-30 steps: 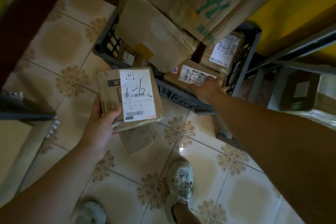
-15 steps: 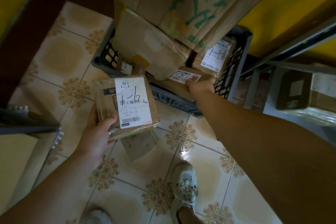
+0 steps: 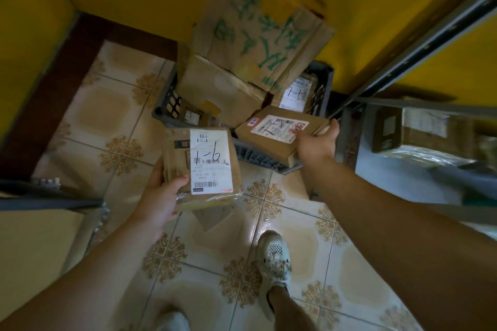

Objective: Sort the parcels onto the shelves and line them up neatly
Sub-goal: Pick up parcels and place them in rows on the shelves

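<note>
My left hand grips a brown parcel by its lower left corner; its white label reads "1-6". My right hand holds a flat brown box with a white label by its right end, lifted above the front edge of the grey crate. Inside the crate lie more parcels: one labelled "1-1" at the back right and a large plain carton on the left. A metal shelf unit stands to the right with a parcel on it.
A big flattened carton with green writing leans on the yellow wall behind the crate. A small piece of cardboard lies on the tiled floor under my left parcel. Another shelf frame is at the left. My shoe stands below.
My right hand has pulled the flat brown box up out of the crate and towards me. The left hand keeps its parcel steady. The view has tilted upward.
</note>
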`<state>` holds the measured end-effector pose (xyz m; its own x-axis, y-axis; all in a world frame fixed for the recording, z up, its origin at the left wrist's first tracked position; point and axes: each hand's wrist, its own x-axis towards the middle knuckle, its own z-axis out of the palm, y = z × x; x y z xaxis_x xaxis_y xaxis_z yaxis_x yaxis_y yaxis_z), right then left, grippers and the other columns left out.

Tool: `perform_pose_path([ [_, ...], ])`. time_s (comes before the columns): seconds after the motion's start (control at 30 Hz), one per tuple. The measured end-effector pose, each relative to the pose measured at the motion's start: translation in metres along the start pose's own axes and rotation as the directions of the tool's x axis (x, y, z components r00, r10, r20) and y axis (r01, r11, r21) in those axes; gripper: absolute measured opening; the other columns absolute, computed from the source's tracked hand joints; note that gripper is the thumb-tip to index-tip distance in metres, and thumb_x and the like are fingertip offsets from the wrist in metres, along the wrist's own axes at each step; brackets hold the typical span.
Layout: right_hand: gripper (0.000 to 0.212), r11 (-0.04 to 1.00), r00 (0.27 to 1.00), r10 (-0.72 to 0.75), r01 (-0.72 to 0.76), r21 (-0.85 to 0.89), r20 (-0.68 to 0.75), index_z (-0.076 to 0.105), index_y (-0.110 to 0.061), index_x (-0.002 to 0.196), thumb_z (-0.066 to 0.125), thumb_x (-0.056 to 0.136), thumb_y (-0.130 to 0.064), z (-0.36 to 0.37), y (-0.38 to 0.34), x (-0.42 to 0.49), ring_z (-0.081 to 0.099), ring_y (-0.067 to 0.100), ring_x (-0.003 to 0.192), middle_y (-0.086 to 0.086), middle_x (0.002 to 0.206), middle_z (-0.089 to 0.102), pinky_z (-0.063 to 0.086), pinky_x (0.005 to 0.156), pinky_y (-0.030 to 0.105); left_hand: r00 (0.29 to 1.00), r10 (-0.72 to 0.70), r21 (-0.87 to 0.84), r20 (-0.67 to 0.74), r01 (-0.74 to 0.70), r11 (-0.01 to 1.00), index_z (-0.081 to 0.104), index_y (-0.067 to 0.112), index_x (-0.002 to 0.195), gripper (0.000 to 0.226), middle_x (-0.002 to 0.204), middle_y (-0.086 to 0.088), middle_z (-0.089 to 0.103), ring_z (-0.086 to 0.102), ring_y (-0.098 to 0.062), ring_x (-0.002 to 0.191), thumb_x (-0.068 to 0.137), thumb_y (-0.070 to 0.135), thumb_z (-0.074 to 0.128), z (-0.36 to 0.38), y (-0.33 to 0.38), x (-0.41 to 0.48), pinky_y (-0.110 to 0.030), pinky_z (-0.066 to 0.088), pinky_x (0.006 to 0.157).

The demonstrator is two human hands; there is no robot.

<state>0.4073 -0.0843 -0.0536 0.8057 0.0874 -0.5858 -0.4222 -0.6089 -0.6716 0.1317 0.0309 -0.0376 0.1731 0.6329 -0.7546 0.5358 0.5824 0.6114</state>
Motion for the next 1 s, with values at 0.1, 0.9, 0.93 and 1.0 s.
perform_pose_path([
  [0.1,0.091,0.996,1.0,0.018,-0.017,0.088,-0.012,0.014,-0.034,0.153,0.072,0.086,-0.016,-0.034,-0.009,-0.057,0.06,0.023,0.093,-0.001,0.123,0.056,0.045,0.05,0.024,0.997,0.044,0.035,0.07,-0.046,0.998,0.042,0.046,0.135,0.046,0.079,0.031,0.068,0.066,0.004,0.067,0.094,0.031,0.057,-0.018,0.021,-0.038,-0.027,0.043,0.06],
  [0.9,0.057,0.847,0.951,-0.23,0.3,0.439,-0.207,0.043,-0.02,0.141,0.064,0.089,-0.013,-0.34,0.002,-0.561,0.066,0.021,0.094,0.001,0.111,0.063,0.053,0.067,0.03,0.601,0.477,-0.134,0.641,-0.524,0.841,0.052,0.053,0.109,0.038,0.102,0.002,0.074,0.072,-0.021,0.09,0.096,0.017,0.052,-0.125,0.141,-0.447,-0.041,0.054,0.071],
  [0.93,0.056,0.84,0.939,-0.241,0.328,0.432,-0.245,0.041,-0.023,0.141,0.064,0.09,-0.017,-0.355,0.01,-0.574,0.066,0.02,0.094,-0.001,0.111,0.062,0.054,0.067,0.03,0.581,0.481,-0.144,0.657,-0.529,0.836,0.053,0.054,0.106,0.038,0.102,0.001,0.074,0.072,-0.022,0.09,0.097,0.017,0.051,-0.117,0.136,-0.466,-0.043,0.054,0.072],
  [1.0,0.056,0.815,0.91,-0.271,0.39,0.428,-0.313,0.037,-0.03,0.143,0.063,0.093,-0.022,-0.385,0.03,-0.598,0.066,0.019,0.096,-0.004,0.113,0.06,0.057,0.069,0.032,0.551,0.496,-0.162,0.671,-0.544,0.823,0.054,0.05,0.11,0.035,0.098,0.0,0.075,0.073,-0.022,0.086,0.099,0.016,0.049,-0.098,0.123,-0.503,-0.043,0.055,0.069],
])
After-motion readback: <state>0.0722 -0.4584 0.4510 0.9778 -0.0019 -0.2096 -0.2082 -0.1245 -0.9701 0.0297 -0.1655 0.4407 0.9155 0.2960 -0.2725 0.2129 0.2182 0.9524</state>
